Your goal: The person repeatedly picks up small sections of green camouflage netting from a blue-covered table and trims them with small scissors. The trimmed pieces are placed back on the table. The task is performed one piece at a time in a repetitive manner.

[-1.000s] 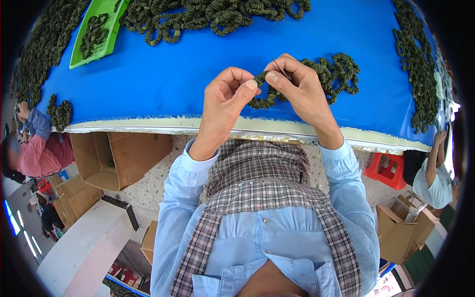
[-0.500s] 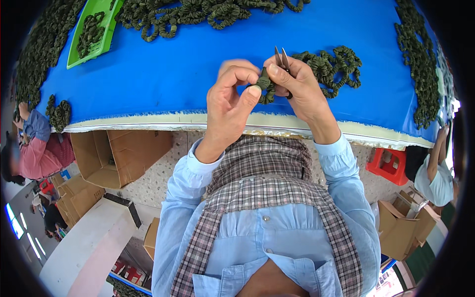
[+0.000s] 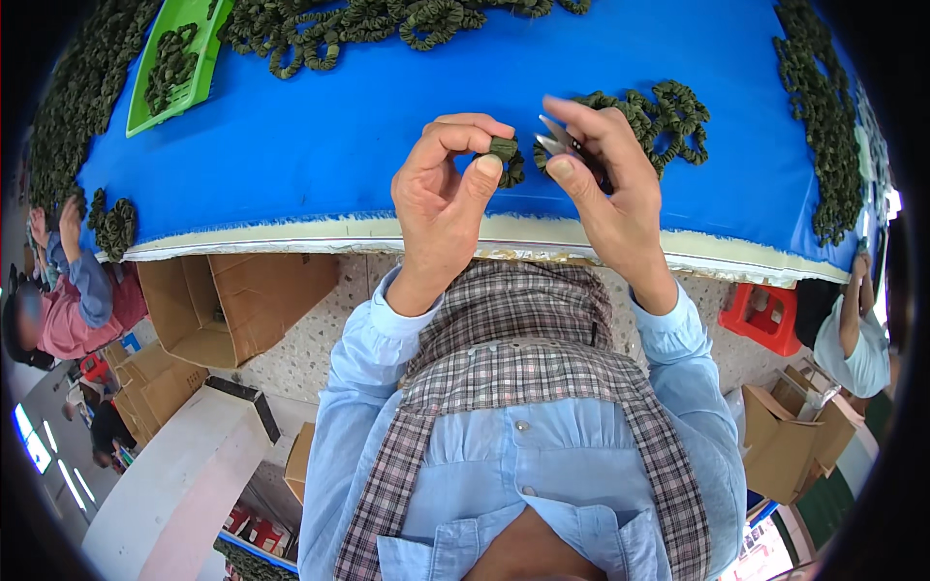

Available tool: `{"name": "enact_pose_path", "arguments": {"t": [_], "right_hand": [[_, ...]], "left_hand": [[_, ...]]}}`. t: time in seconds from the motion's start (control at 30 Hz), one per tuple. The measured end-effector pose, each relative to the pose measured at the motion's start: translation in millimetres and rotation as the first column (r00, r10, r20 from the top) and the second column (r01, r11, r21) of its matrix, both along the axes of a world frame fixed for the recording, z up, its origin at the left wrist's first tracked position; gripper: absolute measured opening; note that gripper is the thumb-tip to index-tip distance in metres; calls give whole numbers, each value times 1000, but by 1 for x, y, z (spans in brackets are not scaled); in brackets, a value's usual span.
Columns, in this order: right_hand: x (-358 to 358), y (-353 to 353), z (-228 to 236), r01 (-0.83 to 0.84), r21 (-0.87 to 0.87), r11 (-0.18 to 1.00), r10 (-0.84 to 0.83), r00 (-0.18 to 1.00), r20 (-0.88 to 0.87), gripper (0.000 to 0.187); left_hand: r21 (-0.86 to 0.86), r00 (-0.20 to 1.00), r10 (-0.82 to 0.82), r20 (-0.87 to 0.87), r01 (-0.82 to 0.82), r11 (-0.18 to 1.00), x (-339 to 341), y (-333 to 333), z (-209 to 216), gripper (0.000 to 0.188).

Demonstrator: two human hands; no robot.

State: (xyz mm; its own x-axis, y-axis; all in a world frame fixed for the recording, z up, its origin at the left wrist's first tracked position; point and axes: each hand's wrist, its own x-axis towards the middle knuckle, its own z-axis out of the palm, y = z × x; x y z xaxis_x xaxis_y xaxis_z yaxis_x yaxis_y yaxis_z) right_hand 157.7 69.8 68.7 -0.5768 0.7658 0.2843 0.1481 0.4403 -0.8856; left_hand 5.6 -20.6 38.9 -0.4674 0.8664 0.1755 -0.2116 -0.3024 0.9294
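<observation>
Between thumb and fingers, my left hand (image 3: 446, 184) pinches a dark green scrunchie (image 3: 506, 153) above the near part of the blue table. To its right, my right hand (image 3: 610, 174) holds small scissors (image 3: 572, 147) in curled fingers, the pointed blades spread and aimed at the scrunchie without touching it. A bunch of dark green scrunchies (image 3: 678, 121) lies just behind my right hand, which hides part of it.
Many scrunchies (image 3: 426, 21) are heaped along the far side, beside a green plastic basket (image 3: 199, 89). A small bunch (image 3: 114, 225) lies at the table's left edge. Below stand a cardboard box (image 3: 257, 305) and a red stool (image 3: 760, 320). Other people sit at both sides.
My right hand has come away from the scrunchie to the right, and the scissors have turned to point left. My left hand has shifted slightly left, still pinching the scrunchie.
</observation>
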Motion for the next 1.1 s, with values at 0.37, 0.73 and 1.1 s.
{"name": "enact_pose_path", "arguments": {"t": [0.37, 0.73, 1.1], "right_hand": [[5, 0, 2, -13, 161, 987, 19, 999, -37, 25], [2, 1, -1, -10, 279, 960, 16, 1000, -19, 26], [-2, 4, 0, 6, 430, 903, -4, 1000, -5, 28]], "left_hand": [[55, 973, 62, -221, -51, 997, 1, 2, -2, 12], [57, 965, 44, -258, -31, 998, -2, 1, -5, 15], [33, 962, 42, -271, -34, 999, -3, 2, -9, 14]]}}
